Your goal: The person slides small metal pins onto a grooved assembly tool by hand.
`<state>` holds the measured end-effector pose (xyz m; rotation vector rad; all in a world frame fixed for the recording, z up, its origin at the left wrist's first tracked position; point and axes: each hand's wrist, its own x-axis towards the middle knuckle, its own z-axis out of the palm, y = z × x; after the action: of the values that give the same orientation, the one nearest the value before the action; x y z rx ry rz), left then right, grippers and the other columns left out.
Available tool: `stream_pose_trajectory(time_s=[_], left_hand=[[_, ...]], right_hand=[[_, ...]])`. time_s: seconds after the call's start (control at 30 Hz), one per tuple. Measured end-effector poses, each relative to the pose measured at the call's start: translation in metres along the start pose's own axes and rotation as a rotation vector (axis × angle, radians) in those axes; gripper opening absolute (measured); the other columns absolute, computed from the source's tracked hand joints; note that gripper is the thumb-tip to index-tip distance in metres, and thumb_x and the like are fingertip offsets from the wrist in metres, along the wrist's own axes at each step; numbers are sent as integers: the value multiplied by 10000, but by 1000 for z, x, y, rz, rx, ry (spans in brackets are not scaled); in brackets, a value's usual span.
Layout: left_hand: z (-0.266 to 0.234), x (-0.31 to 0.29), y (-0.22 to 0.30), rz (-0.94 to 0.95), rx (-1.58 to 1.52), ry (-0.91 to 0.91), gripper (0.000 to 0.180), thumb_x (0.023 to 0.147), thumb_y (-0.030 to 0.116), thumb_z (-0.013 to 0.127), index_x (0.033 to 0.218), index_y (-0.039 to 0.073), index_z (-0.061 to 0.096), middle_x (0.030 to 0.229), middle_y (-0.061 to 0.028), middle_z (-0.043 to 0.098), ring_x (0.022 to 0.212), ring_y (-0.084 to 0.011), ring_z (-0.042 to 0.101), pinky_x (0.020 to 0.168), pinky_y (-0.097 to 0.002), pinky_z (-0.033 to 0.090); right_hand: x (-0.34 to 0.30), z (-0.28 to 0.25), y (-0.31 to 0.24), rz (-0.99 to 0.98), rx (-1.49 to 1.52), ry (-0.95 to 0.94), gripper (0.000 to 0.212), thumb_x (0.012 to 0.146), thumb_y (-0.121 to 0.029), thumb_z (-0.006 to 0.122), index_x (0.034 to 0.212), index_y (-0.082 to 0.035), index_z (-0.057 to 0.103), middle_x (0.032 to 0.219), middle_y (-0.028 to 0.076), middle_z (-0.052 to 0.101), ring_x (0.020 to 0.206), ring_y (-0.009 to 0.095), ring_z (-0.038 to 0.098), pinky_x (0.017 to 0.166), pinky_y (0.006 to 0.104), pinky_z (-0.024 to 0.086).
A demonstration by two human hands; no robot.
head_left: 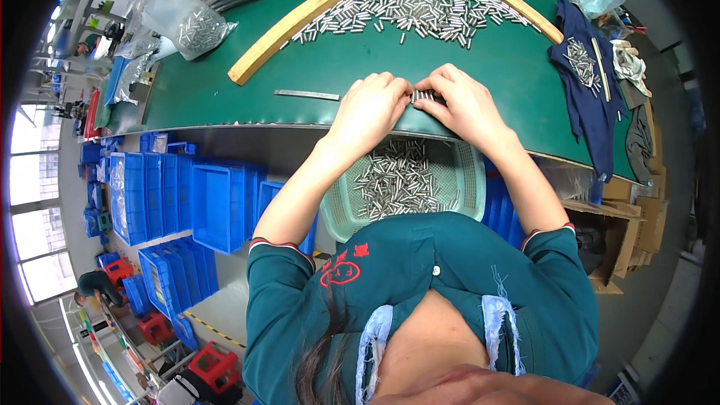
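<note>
Near the front edge of the green tabletop [191, 97], a short row of small metal pins [424, 96] lies side by side between my hands. My right hand [466, 105] is closed around the row, thumb on the near side and fingers on the far side. At the row's left end, my left hand [373, 105] is closed too, its fingertips pressed against the pins and partly hiding them. A flat metal strip [307, 94] rests on the table left of my left hand. Below the table edge, a pale green plastic basket [341, 214] holds many loose pins.
Two wooden bars [315, 18] meet in a V around a big pin pile [420, 1]. A plastic bag of pins [199, 30] stands far left. On the right, more pins [581, 66] lie on a dark blue cloth [581, 116]. Blue crates [217, 206] stand below left.
</note>
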<state>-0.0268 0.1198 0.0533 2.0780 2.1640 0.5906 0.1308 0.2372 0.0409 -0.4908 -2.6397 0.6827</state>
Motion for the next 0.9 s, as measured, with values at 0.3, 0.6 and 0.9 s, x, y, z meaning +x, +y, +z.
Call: stream_pose_trajectory(time_s=[0.3, 0.6, 0.9], left_hand=[[4, -24, 8, -66, -91, 196, 142, 837, 84, 632, 979, 75, 644, 891, -69, 605, 870, -264, 585, 782, -384, 467], [12, -28, 20, -74, -40, 215, 143, 823, 106, 657, 967, 97, 659, 890, -39, 568, 868, -235, 563, 762, -373, 457], [5, -33, 16, -126, -52, 250, 146, 832, 86, 642, 974, 85, 677, 856, -58, 576, 826, -250, 568, 754, -367, 474]], right_hand=[[-29, -15, -17, 265, 58, 61, 373, 812, -282, 707, 1117, -81, 632, 1096, 70, 575, 1006, 244, 590, 828, 369, 501], [-40, -16, -11, 259, -95, 157, 336, 813, -286, 704, 1083, -91, 656, 1087, 62, 572, 1012, 245, 583, 827, 376, 497], [-38, -16, -11, 235, -29, 124, 315, 816, -282, 704, 1066, -98, 655, 1074, 60, 581, 978, 250, 594, 810, 376, 500]])
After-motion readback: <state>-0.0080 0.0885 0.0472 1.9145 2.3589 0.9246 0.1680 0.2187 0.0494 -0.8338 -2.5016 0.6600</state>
